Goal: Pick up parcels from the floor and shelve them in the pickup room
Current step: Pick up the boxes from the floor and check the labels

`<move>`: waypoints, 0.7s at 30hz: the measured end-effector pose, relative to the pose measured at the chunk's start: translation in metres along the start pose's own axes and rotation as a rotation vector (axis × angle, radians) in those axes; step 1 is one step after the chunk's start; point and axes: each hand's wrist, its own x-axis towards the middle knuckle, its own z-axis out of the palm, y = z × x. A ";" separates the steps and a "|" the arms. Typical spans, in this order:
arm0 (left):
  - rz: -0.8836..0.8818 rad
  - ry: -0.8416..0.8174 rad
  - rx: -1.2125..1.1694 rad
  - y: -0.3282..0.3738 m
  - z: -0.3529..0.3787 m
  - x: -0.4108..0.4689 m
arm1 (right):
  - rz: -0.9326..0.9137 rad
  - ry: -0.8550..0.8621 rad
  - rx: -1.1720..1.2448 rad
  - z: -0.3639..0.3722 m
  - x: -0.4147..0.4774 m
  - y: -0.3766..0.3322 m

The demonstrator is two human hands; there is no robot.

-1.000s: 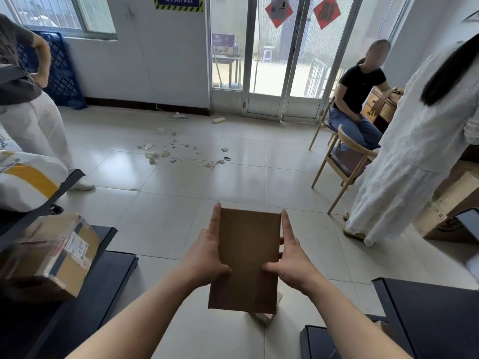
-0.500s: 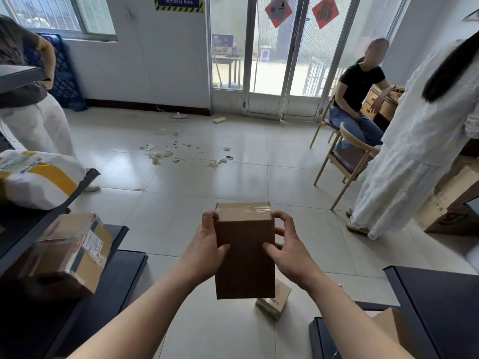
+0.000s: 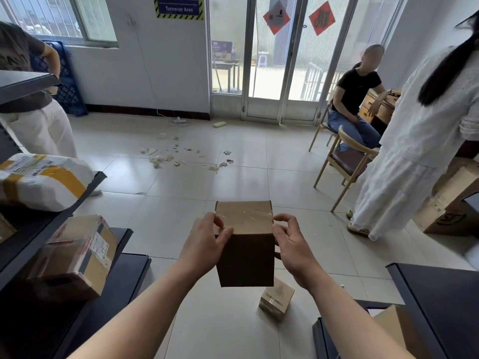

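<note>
I hold a plain brown cardboard parcel (image 3: 245, 244) in front of me above the tiled floor, its taped end face turned up. My left hand (image 3: 204, 243) grips its left side and my right hand (image 3: 291, 248) grips its right side. A smaller cardboard parcel (image 3: 276, 301) lies on the floor just below. On the dark shelf unit (image 3: 88, 191) at my left sit a white bag parcel with yellow tape (image 3: 44, 181) and, one level lower, a taped brown box (image 3: 75, 255).
A second dark shelf (image 3: 438, 294) stands at lower right with a box (image 3: 394, 327) in it. A person in white (image 3: 414, 156) stands at right beside a wooden chair (image 3: 347, 161); another sits behind. A third person (image 3: 33, 110) stands far left. Paper scraps (image 3: 181, 156) litter the floor; a large carton (image 3: 451, 206) is far right.
The parcel has been tipped in my hands so its taped end face now shows on top, and both hands have slid up toward that end. The view has lifted slightly.
</note>
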 end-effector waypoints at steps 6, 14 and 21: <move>-0.039 -0.035 0.051 -0.007 -0.006 -0.003 | 0.051 -0.075 0.012 0.003 -0.004 -0.005; -0.076 -0.024 0.004 -0.013 -0.012 -0.004 | 0.035 -0.136 0.085 0.011 -0.009 -0.017; -0.090 -0.017 -0.093 -0.017 -0.012 -0.008 | 0.036 -0.149 0.077 0.013 -0.009 -0.024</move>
